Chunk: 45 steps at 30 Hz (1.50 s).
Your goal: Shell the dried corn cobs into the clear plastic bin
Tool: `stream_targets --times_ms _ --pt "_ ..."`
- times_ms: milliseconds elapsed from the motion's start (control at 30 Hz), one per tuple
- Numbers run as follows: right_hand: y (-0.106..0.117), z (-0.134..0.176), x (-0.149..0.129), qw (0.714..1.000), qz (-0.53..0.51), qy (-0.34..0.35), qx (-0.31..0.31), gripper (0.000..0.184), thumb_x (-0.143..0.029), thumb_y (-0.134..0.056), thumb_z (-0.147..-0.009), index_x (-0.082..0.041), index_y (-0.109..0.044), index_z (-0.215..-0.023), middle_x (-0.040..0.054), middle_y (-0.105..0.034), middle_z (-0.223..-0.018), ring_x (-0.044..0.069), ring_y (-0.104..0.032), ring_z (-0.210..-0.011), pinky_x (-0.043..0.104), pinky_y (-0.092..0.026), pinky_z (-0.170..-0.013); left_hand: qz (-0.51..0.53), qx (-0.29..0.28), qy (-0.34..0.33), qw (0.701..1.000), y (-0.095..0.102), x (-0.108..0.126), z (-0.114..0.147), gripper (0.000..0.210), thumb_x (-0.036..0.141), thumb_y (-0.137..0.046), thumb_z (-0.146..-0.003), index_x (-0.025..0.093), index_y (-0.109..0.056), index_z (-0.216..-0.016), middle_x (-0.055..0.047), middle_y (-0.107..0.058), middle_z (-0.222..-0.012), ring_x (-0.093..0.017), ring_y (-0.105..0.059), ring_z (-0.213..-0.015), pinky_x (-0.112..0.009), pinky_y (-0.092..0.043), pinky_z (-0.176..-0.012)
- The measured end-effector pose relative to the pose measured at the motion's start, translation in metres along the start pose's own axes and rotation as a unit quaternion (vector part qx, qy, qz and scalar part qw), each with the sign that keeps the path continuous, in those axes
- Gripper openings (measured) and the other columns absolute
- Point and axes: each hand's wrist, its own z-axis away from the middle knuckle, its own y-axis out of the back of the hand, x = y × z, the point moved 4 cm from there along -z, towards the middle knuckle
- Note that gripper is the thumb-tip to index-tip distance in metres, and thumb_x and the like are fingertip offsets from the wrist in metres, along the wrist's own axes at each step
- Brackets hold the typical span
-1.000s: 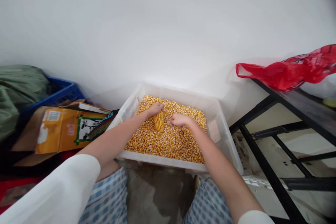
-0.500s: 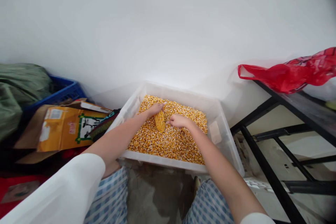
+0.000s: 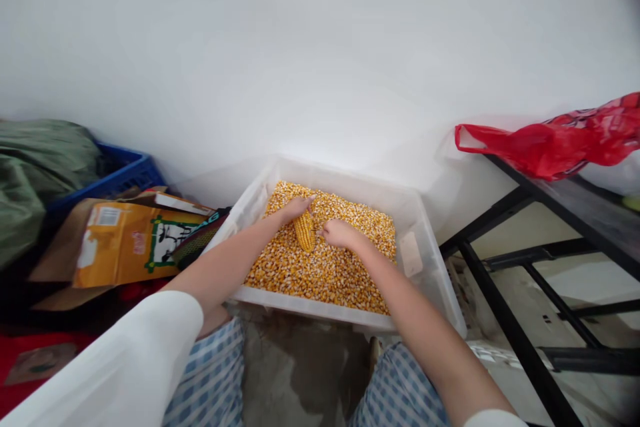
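Note:
My left hand [image 3: 299, 206] is closed around the upper end of an ear of corn [image 3: 305, 232], which tilts down over a bed of loose corn kernels [image 3: 320, 277]. Just right of the ear, my right hand [image 3: 336, 232] is closed, fingers pinched together. From its fingertips a thin dark pointed tool [image 3: 317, 232] reaches to the ear's side; its handle is hidden in the hand. Both hands are inside a translucent plastic bin [image 3: 320, 303] that holds the kernels.
To the left lie a flattened orange cardboard box [image 3: 120, 247], a blue crate [image 3: 133, 170] and a green cloth sack [image 3: 45, 160]. A black metal frame [image 3: 495, 307] stands at right, a red plastic bag [image 3: 545, 147] on top. Behind the bin rises a white wall [image 3: 320, 67].
Hardly anything differs. Both hands keep their hold beside the ear of corn, and the view has shifted very slightly.

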Motion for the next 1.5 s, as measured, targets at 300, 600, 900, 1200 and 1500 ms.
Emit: stream_targets --times_ms 300,600,900,1200,1500 --pt "-0.010 0.002 -0.012 0.999 0.001 -0.026 0.042 0.040 -0.030 -0.031 -0.085 -0.008 -0.064 -0.093 0.0180 -0.062 -0.093 0.020 -0.059 -0.086 0.025 -0.041 -0.075 0.004 0.000 0.005 1.000 0.002 0.003 0.006 0.054 0.053 -0.021 -0.079 0.015 -0.056 -0.063 -0.006 -0.060 -0.068 -0.016 -0.053 -0.067 -0.026 -0.039 -0.067" --pt "-0.013 0.000 -0.002 0.999 -0.032 0.018 0.023 0.041 -0.035 -0.032 -0.085 -0.009 -0.064 -0.088 0.0157 -0.063 -0.090 0.018 -0.059 -0.078 0.023 -0.041 -0.069 -0.040 -0.008 -0.019 0.999 -0.006 0.012 0.003 0.056 0.052 -0.016 -0.081 0.016 -0.054 -0.059 -0.006 -0.059 -0.063 -0.016 -0.054 -0.062 -0.026 -0.040 -0.063" --pt "-0.008 0.001 0.021 0.976 -0.174 -0.004 -0.128 0.046 -0.048 -0.037 -0.080 -0.009 -0.062 -0.079 0.0106 -0.064 -0.077 0.010 -0.053 -0.047 0.018 -0.041 -0.045 -0.137 -0.021 -0.124 0.983 -0.015 0.060 0.022 0.061 0.056 -0.013 -0.081 0.017 -0.054 -0.059 -0.008 -0.058 -0.062 -0.019 -0.054 -0.065 -0.029 -0.038 -0.068" --pt "-0.003 0.009 0.027 0.963 -0.196 -0.005 -0.183 0.042 -0.047 -0.047 -0.076 -0.007 -0.062 -0.077 0.0105 -0.063 -0.079 0.009 -0.052 -0.047 0.018 -0.043 -0.045 -0.207 -0.043 -0.182 0.960 -0.030 0.093 0.045 0.065 0.051 -0.009 -0.084 0.015 -0.058 -0.059 -0.013 -0.059 -0.063 -0.022 -0.057 -0.067 -0.032 -0.039 -0.069" --pt "0.004 0.014 0.022 0.964 -0.194 0.005 -0.181 0.039 -0.045 -0.049 -0.075 -0.009 -0.062 -0.077 0.0079 -0.062 -0.077 0.008 -0.053 -0.052 0.018 -0.044 -0.048 -0.096 -0.055 -0.129 0.985 -0.029 0.080 0.031 0.066 0.056 -0.012 -0.081 0.015 -0.059 -0.058 -0.008 -0.058 -0.059 -0.019 -0.055 -0.064 -0.029 -0.038 -0.069"
